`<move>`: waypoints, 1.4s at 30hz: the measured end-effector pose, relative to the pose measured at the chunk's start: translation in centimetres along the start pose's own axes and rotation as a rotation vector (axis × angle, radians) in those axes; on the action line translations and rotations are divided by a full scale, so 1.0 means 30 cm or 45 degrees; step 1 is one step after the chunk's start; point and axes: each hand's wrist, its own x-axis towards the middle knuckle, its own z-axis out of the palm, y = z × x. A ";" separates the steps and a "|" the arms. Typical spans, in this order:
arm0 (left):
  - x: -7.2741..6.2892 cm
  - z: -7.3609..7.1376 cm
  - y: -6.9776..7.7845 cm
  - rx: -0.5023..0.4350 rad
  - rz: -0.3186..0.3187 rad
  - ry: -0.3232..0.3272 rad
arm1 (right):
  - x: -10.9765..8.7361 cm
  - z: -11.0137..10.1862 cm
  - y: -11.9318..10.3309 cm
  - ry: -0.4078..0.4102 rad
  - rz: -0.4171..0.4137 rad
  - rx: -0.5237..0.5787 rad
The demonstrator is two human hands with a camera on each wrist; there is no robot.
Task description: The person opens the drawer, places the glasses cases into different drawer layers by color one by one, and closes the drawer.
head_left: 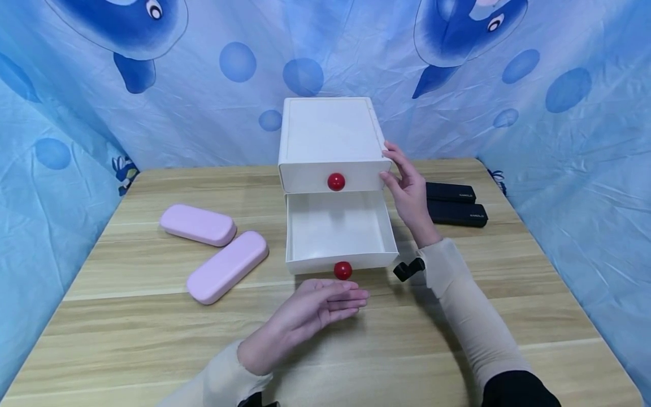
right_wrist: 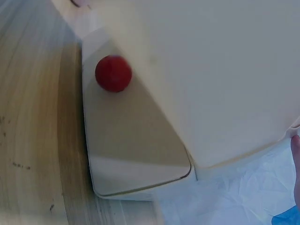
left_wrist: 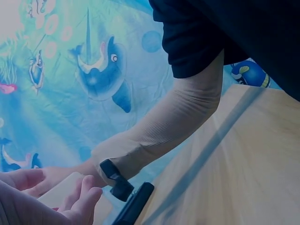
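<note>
A white two-drawer box [head_left: 330, 130] stands at the back middle of the table. Its upper drawer is closed, with a red ball knob [head_left: 336, 181]; the lower drawer [head_left: 338, 223] is pulled out and holds nothing visible. My left hand [head_left: 315, 308] is just in front of the lower red knob [head_left: 343, 270], fingers straight and together; whether they touch it cannot be told. My right hand [head_left: 409, 192] rests against the box's upper right front edge, fingers spread and thumb near the corner. White panels and a red knob [right_wrist: 113, 73] fill much of the right wrist view.
Two lavender oblong cases [head_left: 228, 267] lie left of the box, near each other. On the right, beyond my right hand, two black oblong cases [head_left: 458, 215] lie side by side. A blue curtain [head_left: 203, 113] with dolphins surrounds the wooden table [head_left: 127, 316].
</note>
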 end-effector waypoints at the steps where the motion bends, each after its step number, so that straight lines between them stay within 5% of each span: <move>1: -0.002 0.000 0.003 0.001 0.000 -0.007 | 0.000 -0.001 0.001 -0.001 -0.002 -0.004; 9: -0.025 -0.001 0.038 0.041 0.009 -0.083 | 0.002 -0.006 0.004 -0.013 0.001 -0.037; 20: -0.075 -0.026 0.112 0.105 0.125 -0.233 | 0.001 -0.010 0.001 -0.028 0.003 -0.064; 28: -0.149 -0.078 0.216 -0.006 0.295 -0.283 | 0.005 -0.004 0.001 -0.027 0.010 -0.036; 32: -0.191 -0.123 0.284 -0.066 0.393 -0.235 | 0.004 -0.003 -0.001 -0.027 0.001 -0.041; 39: -0.250 -0.225 0.383 -0.367 0.499 -0.165 | 0.002 -0.003 -0.006 -0.029 -0.005 -0.049; 42: -0.267 -0.274 0.415 -0.379 0.556 -0.174 | 0.001 -0.003 -0.007 -0.025 -0.006 -0.043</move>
